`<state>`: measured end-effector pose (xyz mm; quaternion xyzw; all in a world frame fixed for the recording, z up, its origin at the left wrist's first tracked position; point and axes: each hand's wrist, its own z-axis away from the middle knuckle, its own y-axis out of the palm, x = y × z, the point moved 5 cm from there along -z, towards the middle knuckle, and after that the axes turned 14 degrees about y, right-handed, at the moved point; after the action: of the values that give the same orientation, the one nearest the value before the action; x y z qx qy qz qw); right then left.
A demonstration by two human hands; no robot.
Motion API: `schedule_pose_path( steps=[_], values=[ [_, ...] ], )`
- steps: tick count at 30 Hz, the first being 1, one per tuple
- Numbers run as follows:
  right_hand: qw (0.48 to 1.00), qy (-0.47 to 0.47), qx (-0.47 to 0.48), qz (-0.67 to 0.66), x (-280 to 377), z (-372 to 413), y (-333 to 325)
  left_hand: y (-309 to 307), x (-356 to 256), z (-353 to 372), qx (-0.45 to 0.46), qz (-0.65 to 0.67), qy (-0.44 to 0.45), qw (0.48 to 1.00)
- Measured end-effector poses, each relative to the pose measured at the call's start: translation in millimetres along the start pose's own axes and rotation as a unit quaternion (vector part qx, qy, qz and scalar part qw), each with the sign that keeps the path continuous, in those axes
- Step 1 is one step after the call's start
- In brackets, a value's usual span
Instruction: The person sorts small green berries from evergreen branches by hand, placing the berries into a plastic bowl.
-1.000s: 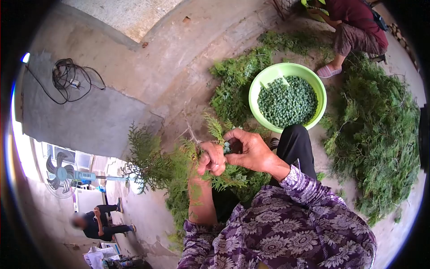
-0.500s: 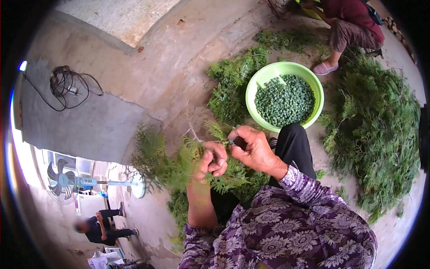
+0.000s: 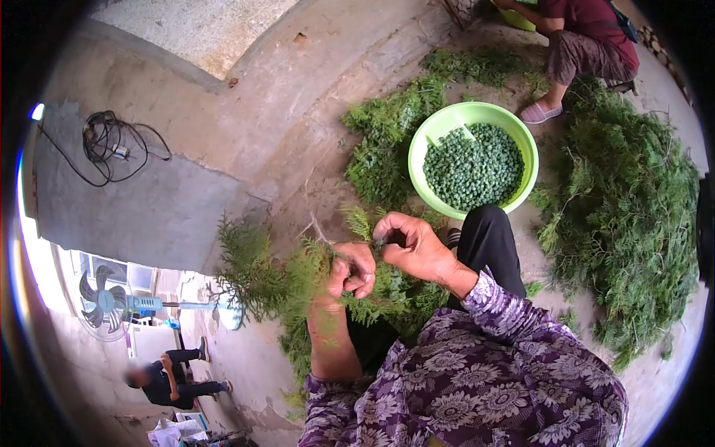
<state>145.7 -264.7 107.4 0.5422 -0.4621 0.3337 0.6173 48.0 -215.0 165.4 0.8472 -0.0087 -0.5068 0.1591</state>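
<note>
In my left hand [image 3: 351, 270], closed, is a leafy green branch [image 3: 261, 272] that spreads out to the left, its pale twigs rising above the fist. My right hand [image 3: 413, 242] pinches at a sprig just right of the left fist; a small greenish thing, perhaps a cone, shows between thumb and forefinger. Beyond the right hand stands a light green basin [image 3: 418, 182] holding many small round green cones [image 3: 477, 167]. Cut foliage [image 3: 380, 156] lies along the basin's left side, with more under my hands.
A large heap of branches [image 3: 625, 216] covers the right side. A person [image 3: 592, 52] in maroon sits at the upper right by another green basin [image 3: 514, 18]. At left are a coiled cable [image 3: 108, 141], a fan [image 3: 104, 299] and a seated person in dark clothes [image 3: 167, 380].
The branch in my left hand has shifted slightly. My right hand has moved a little left. The person at the upper right has shifted their arms, and more of their basin shows.
</note>
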Motion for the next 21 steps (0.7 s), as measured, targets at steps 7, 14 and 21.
schedule_pose_path(
  steps=[7,14,21],
  values=[
    [0.999,0.024,-0.028,-0.016,1,0,-5,-32,11,28,-0.278,-0.405,-0.093,0.866],
    [0.996,-0.057,-0.062,-0.003,4,0,2,-20,32,39,-0.412,-0.383,0.043,0.825],
    [0.989,0.039,0.072,-0.121,17,4,7,-38,33,36,-0.514,-0.280,0.006,0.811]
  ],
)
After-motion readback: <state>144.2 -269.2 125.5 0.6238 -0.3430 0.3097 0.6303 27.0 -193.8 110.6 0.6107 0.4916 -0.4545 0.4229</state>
